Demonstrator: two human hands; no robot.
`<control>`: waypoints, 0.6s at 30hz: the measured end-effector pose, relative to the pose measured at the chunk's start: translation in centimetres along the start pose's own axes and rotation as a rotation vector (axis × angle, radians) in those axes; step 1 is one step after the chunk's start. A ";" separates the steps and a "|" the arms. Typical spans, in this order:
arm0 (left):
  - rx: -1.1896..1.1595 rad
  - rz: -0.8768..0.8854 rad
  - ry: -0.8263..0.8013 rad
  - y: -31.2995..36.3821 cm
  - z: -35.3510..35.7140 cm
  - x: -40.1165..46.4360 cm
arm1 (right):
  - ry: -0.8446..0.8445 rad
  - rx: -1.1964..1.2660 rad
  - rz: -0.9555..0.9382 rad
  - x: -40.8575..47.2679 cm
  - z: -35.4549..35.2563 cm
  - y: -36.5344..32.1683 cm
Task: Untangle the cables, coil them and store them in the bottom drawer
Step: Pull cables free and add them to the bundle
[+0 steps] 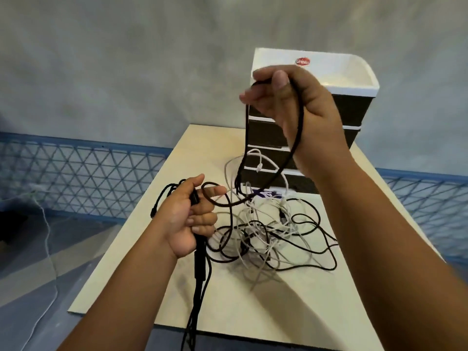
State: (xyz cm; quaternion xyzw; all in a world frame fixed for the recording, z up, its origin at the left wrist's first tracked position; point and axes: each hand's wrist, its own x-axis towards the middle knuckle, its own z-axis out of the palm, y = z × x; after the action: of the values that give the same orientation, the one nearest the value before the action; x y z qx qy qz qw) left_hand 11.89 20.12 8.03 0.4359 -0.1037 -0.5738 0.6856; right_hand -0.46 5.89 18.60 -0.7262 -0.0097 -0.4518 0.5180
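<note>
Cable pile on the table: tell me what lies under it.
Under the cable pile, bare table shows through the loops. At its far edge, a purple-and-white item peeks out by the drawer unit. Crossing cables hide the rest of it.

Cable tangle [268, 231] on the tabletop [291, 305], drawer unit [354, 117] behind it, mesh railing [76, 171] beyond the tabletop's left edge

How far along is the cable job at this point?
Early. Nothing looks stored: the drawer unit shows no open drawer. In hand: the left hand grips gathered black strands, while the right hand lifts a loop of black cable. Left: the tangle of black and white cables on the table needs separating, coiling and storing.
</note>
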 end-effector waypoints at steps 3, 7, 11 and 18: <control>0.044 -0.098 -0.043 -0.5 0.0 0.7 | -0.247 0.080 0.190 -3.5 -0.2 0.6; 0.119 -0.150 -0.029 -1.6 -0.5 1.6 | -0.691 0.162 0.395 -6.9 -0.5 2.1; 0.178 -0.150 -0.003 -2.2 -0.8 1.7 | -0.576 0.386 0.709 -8.8 -0.8 5.3; 0.223 -0.189 -0.031 -1.4 -1.9 0.4 | -0.379 -0.353 0.812 -10.2 1.3 12.1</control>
State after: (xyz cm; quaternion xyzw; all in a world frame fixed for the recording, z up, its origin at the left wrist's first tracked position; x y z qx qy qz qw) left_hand 12.27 20.77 5.72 0.5083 -0.1357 -0.6273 0.5742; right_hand 0.18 5.91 2.67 -0.8176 0.2572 -0.0674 0.5107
